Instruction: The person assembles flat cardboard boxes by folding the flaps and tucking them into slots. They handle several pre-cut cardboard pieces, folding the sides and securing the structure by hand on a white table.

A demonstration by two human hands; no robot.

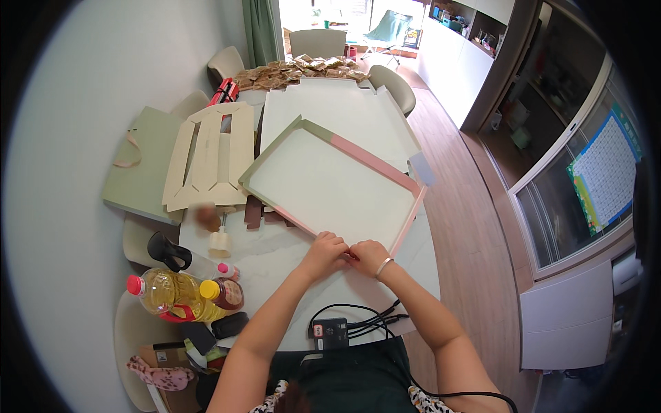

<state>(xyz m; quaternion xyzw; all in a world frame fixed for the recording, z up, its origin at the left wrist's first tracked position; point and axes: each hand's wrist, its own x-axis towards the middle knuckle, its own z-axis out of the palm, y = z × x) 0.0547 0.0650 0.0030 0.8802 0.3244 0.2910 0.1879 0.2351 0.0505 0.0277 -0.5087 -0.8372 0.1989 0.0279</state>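
Fingers of my left hand [325,255] and right hand [370,259] bunch together, pinching the near edge of a shallow pink-and-green cardboard tray [372,157]. I see it lying diagonally on the marble-patterned table [270,242], beside a cream cardboard blank [237,155], beyond black cables [375,321].

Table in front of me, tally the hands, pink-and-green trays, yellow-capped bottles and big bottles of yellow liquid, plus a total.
Left hand and right hand: 2
Pink-and-green tray: 1
Yellow-capped bottle: 1
Big bottle of yellow liquid: 1
Total: 5
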